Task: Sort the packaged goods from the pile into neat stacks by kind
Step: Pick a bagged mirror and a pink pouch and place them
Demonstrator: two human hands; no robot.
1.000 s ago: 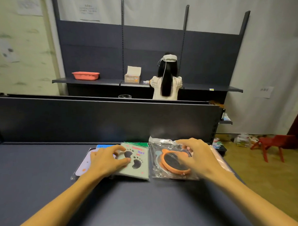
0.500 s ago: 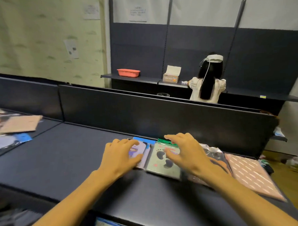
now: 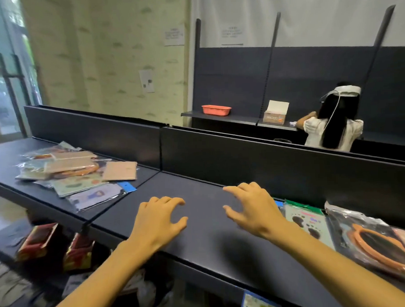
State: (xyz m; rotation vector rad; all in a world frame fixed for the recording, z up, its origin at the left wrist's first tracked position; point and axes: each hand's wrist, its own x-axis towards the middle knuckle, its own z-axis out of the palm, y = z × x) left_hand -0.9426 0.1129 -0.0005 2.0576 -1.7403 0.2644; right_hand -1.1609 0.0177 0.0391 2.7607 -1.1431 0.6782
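Left hand: the left hand (image 3: 156, 220) hangs over the bare middle of the dark grey metal shelf top (image 3: 199, 222), palm down, fingers spread and loosely bent, holding nothing. Whether the fingertips touch the surface, I cannot tell.
Right hand: the right hand (image 3: 252, 209) sits beside it, a little further back and to the right, fingers fanned and lightly curved, thumb pointing toward the other hand. Nothing in its grasp.
Unsorted pile: a loose heap of clear-wrapped flat packets (image 3: 66, 172) lies on the adjoining shelf section to the left, well apart from both hands. Tan card packets on top, a pale green card lower down, and a blue-tagged bag (image 3: 99, 194) at the near edge.
Sorted row: to the right of the right hand, against the upright back panel, lies a pale green card printed with dark paw marks under a green header (image 3: 308, 220); a sliver of blue packet (image 3: 278, 203) shows at its left edge, mostly hidden by the wrist. Next right, a crinkled clear bag holding an orange-rimmed round mirror with small ears (image 3: 381, 250).
Below shelf: red and gold cartons (image 3: 39, 240) stand on the lower level, left.
Background: a second person with long dark hair and a white top (image 3: 331, 126) faces the far shelving, which carries an orange plastic basket (image 3: 216, 109) and an open cardboard box (image 3: 276, 114).
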